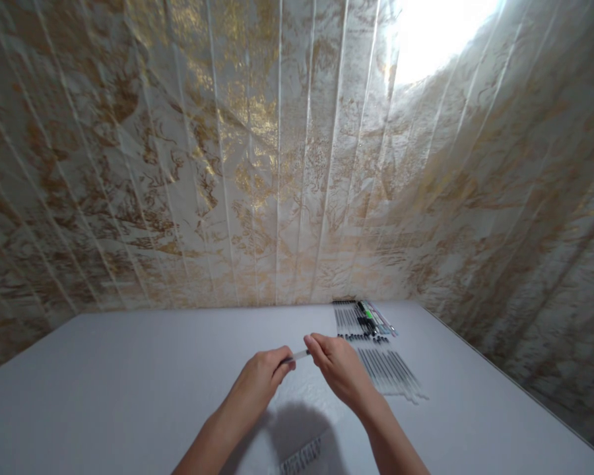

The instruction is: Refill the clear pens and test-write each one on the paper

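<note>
A slim pen (pixel 301 355) with a pale, translucent barrel is held level between my two hands above the table. My left hand (pixel 270 369) has its fingers closed round one end, where a dark part shows at the fingertips. With thumb and fingers pinched, my right hand (pixel 334 363) grips the other end, which also looks dark. Between the hands only a short stretch of the barrel shows; both ends are hidden by fingers. Just beyond my right hand lies a row of thin, clear pen barrels (pixel 391 373).
Behind them on the white table (pixel 153 376) lie several small black caps (pixel 359 338), a row of thin dark-tipped sticks (pixel 345 318) and a bundle of pens or markers (pixel 369 316). Near the front edge is a blurred clear packet (pixel 301 455). A gold-patterned curtain (pixel 257 165) hangs behind.
</note>
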`<state>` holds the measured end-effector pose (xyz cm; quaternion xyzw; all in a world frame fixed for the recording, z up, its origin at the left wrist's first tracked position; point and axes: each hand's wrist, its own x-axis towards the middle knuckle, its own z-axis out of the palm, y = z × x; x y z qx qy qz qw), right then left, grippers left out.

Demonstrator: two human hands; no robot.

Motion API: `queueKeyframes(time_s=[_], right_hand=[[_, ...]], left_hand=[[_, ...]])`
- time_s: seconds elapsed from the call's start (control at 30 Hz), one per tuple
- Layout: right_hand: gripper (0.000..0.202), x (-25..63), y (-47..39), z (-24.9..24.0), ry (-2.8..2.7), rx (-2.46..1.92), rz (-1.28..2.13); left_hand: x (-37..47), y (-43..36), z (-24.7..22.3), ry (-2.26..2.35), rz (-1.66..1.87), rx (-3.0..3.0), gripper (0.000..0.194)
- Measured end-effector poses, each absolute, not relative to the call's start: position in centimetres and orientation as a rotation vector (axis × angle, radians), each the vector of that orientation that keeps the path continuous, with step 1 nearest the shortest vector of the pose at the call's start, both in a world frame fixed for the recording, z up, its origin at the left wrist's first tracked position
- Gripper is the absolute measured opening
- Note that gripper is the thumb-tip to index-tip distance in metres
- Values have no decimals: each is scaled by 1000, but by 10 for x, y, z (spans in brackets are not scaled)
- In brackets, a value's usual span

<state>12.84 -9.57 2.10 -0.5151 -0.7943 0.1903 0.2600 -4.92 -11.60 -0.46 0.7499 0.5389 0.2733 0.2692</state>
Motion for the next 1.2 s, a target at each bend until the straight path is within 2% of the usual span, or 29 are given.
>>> queueKeyframes(time_s=[0.07,0.2,0.37,0.57,0.73,0.83,0.93,1.07,1.2], right_hand=[[47,129,-96,21,-2144,-1406,528],[30,129,-96,22,-2140,-1346,542],[51,129,-94,20,-2098,-1362,583],[31,131,-95,22,-2094,-1297,631],[49,133,-94,21,-2069,-1323,660],[36,133,-95,20,-2074,-1265,728],[19,126,-97,15,-1953,-1096,960],[25,121,-93,17,-1712,-961,1084],[27,149,-80,37,-1478,-963,1002]], left_hand=[[-49,-116,-5,1458,738,2023,24],[-50,-115,-4,1472,742,2029,24],[-49,-115,-4,1481,747,2043,23],[-48,-114,-5,1488,751,2050,23],[-49,-115,-5,1490,760,2049,24],[-48,-116,-4,1474,784,2045,24],[-42,-119,0,1450,810,2046,26],[-24,-115,8,1436,840,2069,31],[-6,-88,0,1429,797,2155,14]])
